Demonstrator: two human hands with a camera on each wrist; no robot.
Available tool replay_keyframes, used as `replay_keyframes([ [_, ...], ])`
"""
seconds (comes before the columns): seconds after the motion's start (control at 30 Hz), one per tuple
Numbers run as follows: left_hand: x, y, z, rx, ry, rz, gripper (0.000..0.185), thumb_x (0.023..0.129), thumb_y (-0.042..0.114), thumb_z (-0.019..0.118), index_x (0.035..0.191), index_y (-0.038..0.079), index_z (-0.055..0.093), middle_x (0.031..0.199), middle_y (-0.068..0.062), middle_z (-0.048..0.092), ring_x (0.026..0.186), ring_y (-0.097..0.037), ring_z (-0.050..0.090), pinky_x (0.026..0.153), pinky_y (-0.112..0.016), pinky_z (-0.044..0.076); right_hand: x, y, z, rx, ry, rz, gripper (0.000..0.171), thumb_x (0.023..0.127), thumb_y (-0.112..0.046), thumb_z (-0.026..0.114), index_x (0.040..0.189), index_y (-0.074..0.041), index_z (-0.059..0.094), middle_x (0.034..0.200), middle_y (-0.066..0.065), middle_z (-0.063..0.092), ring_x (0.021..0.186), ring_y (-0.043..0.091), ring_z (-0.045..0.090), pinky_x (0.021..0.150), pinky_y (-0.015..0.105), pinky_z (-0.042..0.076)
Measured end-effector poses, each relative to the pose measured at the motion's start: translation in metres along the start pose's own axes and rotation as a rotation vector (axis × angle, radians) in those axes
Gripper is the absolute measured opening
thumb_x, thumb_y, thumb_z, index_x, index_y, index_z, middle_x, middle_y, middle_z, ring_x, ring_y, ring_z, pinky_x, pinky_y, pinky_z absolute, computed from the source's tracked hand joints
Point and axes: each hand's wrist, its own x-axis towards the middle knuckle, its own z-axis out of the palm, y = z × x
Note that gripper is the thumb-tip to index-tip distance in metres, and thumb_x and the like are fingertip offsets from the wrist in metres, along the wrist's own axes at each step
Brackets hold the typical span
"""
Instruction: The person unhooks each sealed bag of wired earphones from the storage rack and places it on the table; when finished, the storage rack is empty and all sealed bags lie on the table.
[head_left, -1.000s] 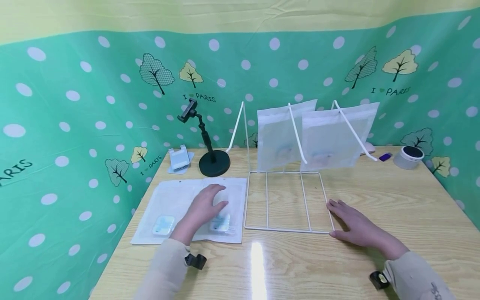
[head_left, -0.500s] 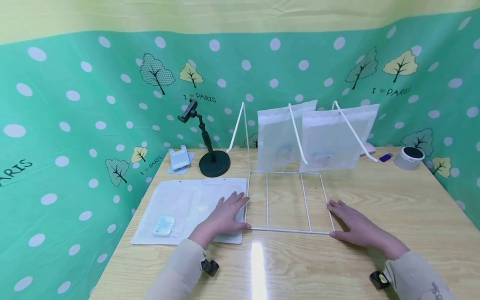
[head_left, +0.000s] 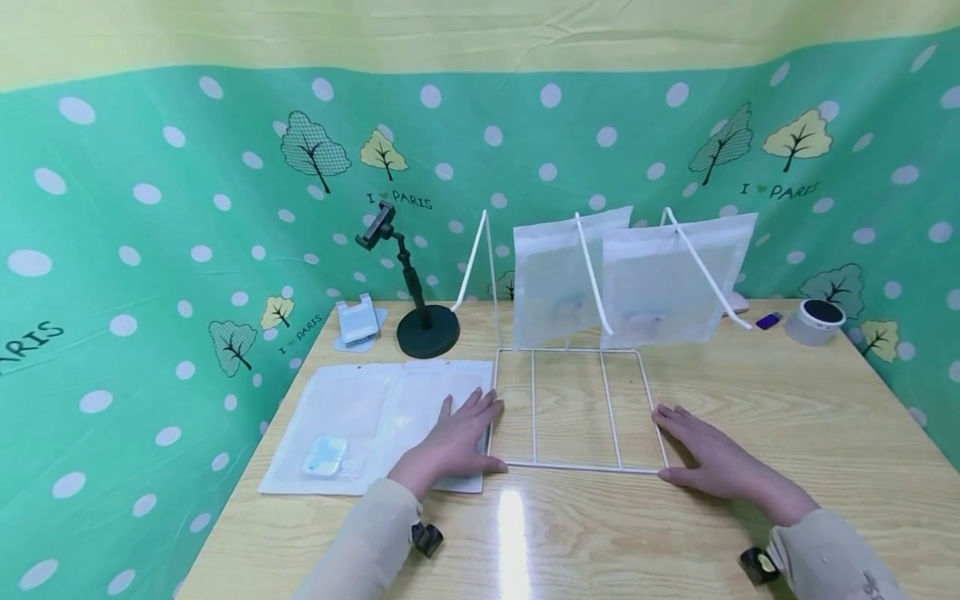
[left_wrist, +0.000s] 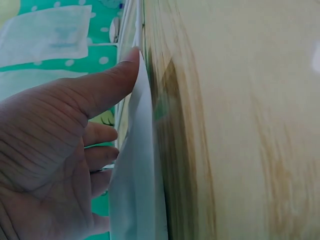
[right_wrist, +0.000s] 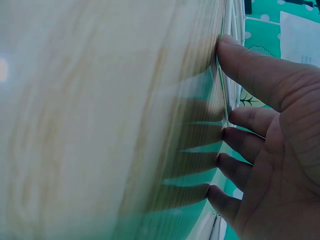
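My left hand (head_left: 455,442) and right hand (head_left: 712,457) are spread — the white rack (head_left: 533,408) lies between, three o'clock from my left, nine from my right.

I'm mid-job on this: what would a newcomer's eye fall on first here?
Probably the green, polka-dotted fabric backdrop printed with trees, behind the pale wooden table. Next, the two translucent white rectangular pouches hanging from the white wire rack, right of centre. Then likely the bare left hand and bare right hand, at the left and right sides of the rack's base.
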Motion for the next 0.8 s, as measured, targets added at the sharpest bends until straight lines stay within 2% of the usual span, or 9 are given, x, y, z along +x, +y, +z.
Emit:
replay_keyframes([
  [0.23, 0.001, -0.002, 0.002, 0.01, -0.008, -0.007, 0.096, 0.079, 0.06, 0.071, 0.152, 0.011, 0.033, 0.161, -0.006, 0.021, 0.149, -0.026, 0.01, 0.114, -0.063, 0.004, 0.001, 0.001, 0.001, -0.009, 0.007, -0.017, 0.084, 0.082, -0.044, 0.075, 0.144, 0.003, 0.042, 0.149, 0.029, 0.035, 0.134, 0.053, 0.03, 0.105, 0.066, 0.027],
  [0.63, 0.006, -0.003, 0.002, 0.014, -0.007, -0.032, 0.097, 0.078, 0.059, 0.072, 0.152, 0.01, 0.033, 0.16, -0.005, 0.023, 0.149, -0.025, 0.012, 0.114, -0.063, 0.005, 0.002, -0.001, -0.003, 0.022, -0.031, 0.021, 0.085, 0.083, -0.045, 0.074, 0.146, 0.001, 0.04, 0.151, 0.028, 0.031, 0.136, 0.052, 0.027, 0.106, 0.066, 0.024],
  [0.8, 0.006, -0.002, 0.001, 0.028, -0.005, -0.04, 0.099, 0.076, 0.061, 0.073, 0.152, 0.01, 0.033, 0.16, -0.005, 0.023, 0.148, -0.025, 0.013, 0.114, -0.063, 0.006, 0.004, -0.002, -0.01, 0.059, -0.008, 0.023, 0.079, 0.087, -0.046, 0.069, 0.143, 0.004, 0.043, 0.147, 0.031, 0.037, 0.132, 0.053, 0.033, 0.104, 0.066, 0.028],
])
